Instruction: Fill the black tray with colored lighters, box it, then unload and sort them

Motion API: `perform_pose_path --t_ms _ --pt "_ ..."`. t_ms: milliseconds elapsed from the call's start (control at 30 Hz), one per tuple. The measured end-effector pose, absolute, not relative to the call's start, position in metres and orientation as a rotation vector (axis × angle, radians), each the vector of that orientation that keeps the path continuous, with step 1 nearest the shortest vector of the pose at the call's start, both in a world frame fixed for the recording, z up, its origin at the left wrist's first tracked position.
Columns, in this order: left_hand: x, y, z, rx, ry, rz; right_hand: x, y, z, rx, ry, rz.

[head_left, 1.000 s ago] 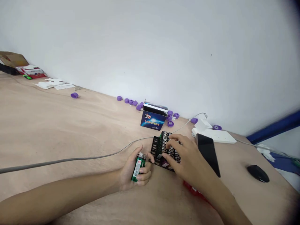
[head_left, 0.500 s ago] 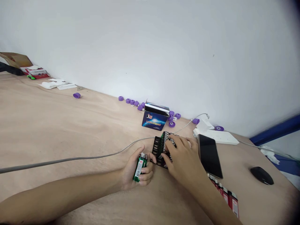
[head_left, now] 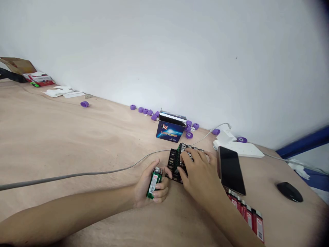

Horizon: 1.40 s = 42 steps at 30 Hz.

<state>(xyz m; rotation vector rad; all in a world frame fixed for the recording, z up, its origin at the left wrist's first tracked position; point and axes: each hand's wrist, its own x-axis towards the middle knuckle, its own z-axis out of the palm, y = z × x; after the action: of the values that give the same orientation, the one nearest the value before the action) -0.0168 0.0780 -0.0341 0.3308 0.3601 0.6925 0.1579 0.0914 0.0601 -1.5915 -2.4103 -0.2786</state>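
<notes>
The left hand (head_left: pixel 145 188) is closing firmly around a green lighter (head_left: pixel 154 182), which is standing upright with its metal head on top. The right hand (head_left: pixel 199 175) is spreading half open over a black rack (head_left: pixel 172 162) full of lighters, touching their heads, but I cannot tell if it is gripping one. The rack is sitting on the desk (head_left: pixel 64 144) at 2 o'clock from the left hand. A steady left hand and light right fingers are giving good control here. A black phone (head_left: pixel 231 170) is lying at 3 o'clock from the rack, and red lighters (head_left: pixel 246 214) are lying at 4 o'clock.
</notes>
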Motion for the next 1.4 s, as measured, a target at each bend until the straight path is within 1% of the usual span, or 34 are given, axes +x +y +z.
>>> perform_pose_path --t_ms 333,433,500,567,667,733,833,900,1067,1267,1333,1400 --pt "-0.016 0.078 -0.029 0.345 0.378 0.691 0.161 0.093 0.062 -1.524 -2.413 -0.186" --pt "-0.016 0.078 -0.025 0.347 0.383 0.69 0.165 0.094 0.069 -1.487 -2.364 -0.17" --pt "-0.016 0.078 -0.022 0.347 0.387 0.688 0.168 0.093 0.079 -1.467 -2.312 -0.094" --pt "-0.017 0.078 -0.018 0.348 0.391 0.679 0.17 0.09 0.09 -1.441 -2.253 0.082" --pt "-0.017 0.078 -0.012 0.36 0.406 0.64 0.164 0.083 0.099 -1.363 -2.131 0.494" --pt "-0.016 0.078 -0.008 0.368 0.452 0.621 0.155 0.08 0.096 -1.302 -2.055 0.737" --pt "-0.014 0.077 -0.008 0.371 0.534 0.595 0.137 0.079 0.082 -1.275 -2.011 0.886" --pt "-0.014 0.077 -0.011 0.384 0.549 0.565 0.126 0.08 0.07 -1.307 -2.05 0.812" --pt "-0.018 0.078 -0.017 0.365 0.473 0.586 0.115 0.083 0.052 -1.285 -2.197 0.395" --pt "-0.02 0.077 -0.011 0.438 0.379 0.614 0.146 0.092 0.07 -1.152 -2.192 0.021" --pt "-0.018 0.075 -0.007 0.468 0.381 0.646 0.162 0.098 0.078 -1.207 -2.236 -0.037" --pt "-0.017 0.073 -0.004 0.498 0.399 0.669 0.174 0.103 0.082 -1.297 -2.315 -0.02"
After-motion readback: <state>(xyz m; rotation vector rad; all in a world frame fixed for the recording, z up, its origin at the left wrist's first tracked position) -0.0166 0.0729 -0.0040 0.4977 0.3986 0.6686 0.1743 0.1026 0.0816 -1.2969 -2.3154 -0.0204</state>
